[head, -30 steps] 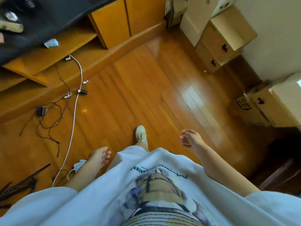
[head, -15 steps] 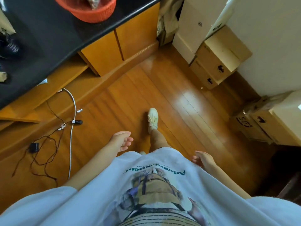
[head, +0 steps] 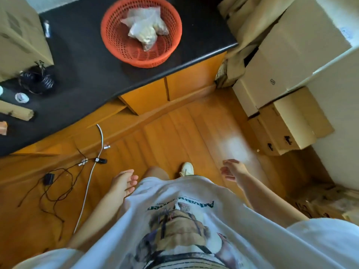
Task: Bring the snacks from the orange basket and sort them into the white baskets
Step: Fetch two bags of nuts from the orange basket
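- Head view: the round orange plastic mesh basket sits far on the black countertop, holding clear plastic snack bags.
- Left hand and right hand hang empty, fingers loosely spread.
- Judged step: approaching; next, reach in.
- The nearest bag's long axis runs near–far.

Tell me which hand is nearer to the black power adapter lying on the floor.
Left. The left hand hangs open just right of the black power adapter and its cables; the right hand is open beyond the shirt, much farther away.
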{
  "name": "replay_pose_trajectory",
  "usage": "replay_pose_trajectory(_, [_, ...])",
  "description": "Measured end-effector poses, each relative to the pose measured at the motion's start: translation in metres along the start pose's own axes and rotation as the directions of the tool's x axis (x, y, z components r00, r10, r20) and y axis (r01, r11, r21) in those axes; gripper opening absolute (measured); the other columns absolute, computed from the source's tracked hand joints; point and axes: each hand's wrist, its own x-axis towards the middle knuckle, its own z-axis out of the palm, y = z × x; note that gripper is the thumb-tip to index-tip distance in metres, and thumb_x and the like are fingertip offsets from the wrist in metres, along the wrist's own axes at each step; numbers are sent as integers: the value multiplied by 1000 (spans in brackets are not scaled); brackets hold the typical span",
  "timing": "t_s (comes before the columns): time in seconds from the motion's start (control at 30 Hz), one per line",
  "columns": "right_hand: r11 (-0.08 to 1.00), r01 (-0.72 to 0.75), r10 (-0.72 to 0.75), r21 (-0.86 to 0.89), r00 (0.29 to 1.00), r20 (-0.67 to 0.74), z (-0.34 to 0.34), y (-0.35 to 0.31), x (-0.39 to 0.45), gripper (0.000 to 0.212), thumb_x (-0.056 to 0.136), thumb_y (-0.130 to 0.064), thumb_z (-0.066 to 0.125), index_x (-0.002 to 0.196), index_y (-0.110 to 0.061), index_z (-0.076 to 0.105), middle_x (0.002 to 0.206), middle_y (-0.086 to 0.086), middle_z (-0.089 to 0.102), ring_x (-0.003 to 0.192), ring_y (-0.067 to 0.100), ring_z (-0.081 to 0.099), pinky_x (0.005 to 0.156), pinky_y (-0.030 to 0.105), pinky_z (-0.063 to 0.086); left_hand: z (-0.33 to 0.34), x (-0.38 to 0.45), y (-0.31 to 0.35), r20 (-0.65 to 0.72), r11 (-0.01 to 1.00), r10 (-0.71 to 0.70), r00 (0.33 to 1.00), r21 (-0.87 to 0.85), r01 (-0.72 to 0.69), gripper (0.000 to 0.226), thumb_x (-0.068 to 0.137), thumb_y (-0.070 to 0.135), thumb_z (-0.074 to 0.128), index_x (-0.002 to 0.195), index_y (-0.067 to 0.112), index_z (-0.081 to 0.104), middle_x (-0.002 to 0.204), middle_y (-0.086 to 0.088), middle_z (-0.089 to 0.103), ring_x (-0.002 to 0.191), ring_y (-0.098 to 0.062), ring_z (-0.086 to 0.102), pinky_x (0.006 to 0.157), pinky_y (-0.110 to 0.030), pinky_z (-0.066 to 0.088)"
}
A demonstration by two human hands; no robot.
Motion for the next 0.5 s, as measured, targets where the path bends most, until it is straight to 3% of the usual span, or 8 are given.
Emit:
replay_pose_trajectory(0.13, [990, 98, -87, -101, 990, 108, 31, -81, 11, 9, 91, -13, 48, 98, -17, 52, 66, 3, 56, 50, 11, 53, 54, 20, 38, -26, 18, 11, -33, 994, -71, 997, -84, 68, 33, 99, 16, 37, 129, 5, 46, 76, -3, 53, 56, -11, 56, 60, -23, 36])
replay_pose_trajectory(0.2, [980, 145, -124, -138, 982, 145, 47, -113, 17, 9, 91, -12, 48, 97, -14, 53, 67, 3, 56, 51, 11, 53, 53, 22, 36, -41, 30, 16, -37, 981, -155, 987, -124, 149, 20, 98, 18, 40, 105, 7, 55, 63, -4, 59, 36, -5, 56, 57, -22, 38])
replay_pose_trajectory(0.27, [974, 169, -146, -152, 977, 154, 62, -143, 21, 9, 91, -11, 48, 98, -13, 53, 68, 4, 56, 54, 13, 51, 53, 23, 35, -55, 42, 31, -40, 964, -217, 975, -164, 208, 19, 98, 19, 41, 91, 8, 55, 54, -4, 59, 43, -10, 56, 52, -23, 41])
replay_pose_trajectory(0.33, [975, 174, -154, -136, 977, 151, 76, -168, 25, 9, 92, -10, 47, 98, -11, 53, 69, 5, 56, 55, 15, 51, 53, 23, 35, -63, 58, 54, -49, 953, -239, 970, -203, 225, 18, 99, 17, 38, 112, 11, 50, 74, -6, 55, 63, -15, 51, 59, -26, 39])
replay_pose_trajectory(0.4, [981, 160, -144, -109, 980, 141, 89, -189, 26, 9, 92, -9, 47, 99, -10, 53, 69, 7, 56, 57, 17, 51, 53, 24, 35, -68, 71, 85, -53, 953, -232, 971, -211, 217, 26, 99, 19, 38, 122, 12, 48, 92, -8, 56, 68, -15, 48, 63, -27, 38])
replay_pose_trajectory(0.47, [985, 145, -133, -92, 983, 126, 99, -206, 26, 10, 93, -9, 47, 99, -10, 54, 70, 7, 57, 59, 18, 52, 54, 25, 36, -68, 83, 123, -43, 971, -189, 981, -159, 180, 21, 98, 22, 41, 104, 10, 57, 106, -10, 55, 69, -13, 48, 71, -29, 42])
replay_pose_trajectory(0.5, [987, 138, -127, -87, 985, 120, 103, -212, 26, 11, 93, -10, 47, 100, -10, 54, 71, 7, 57, 60, 18, 53, 55, 25, 37, -65, 88, 144, -35, 981, -157, 987, -118, 152, 20, 98, 23, 43, 90, 12, 57, 103, -9, 56, 69, -12, 49, 73, -29, 44])
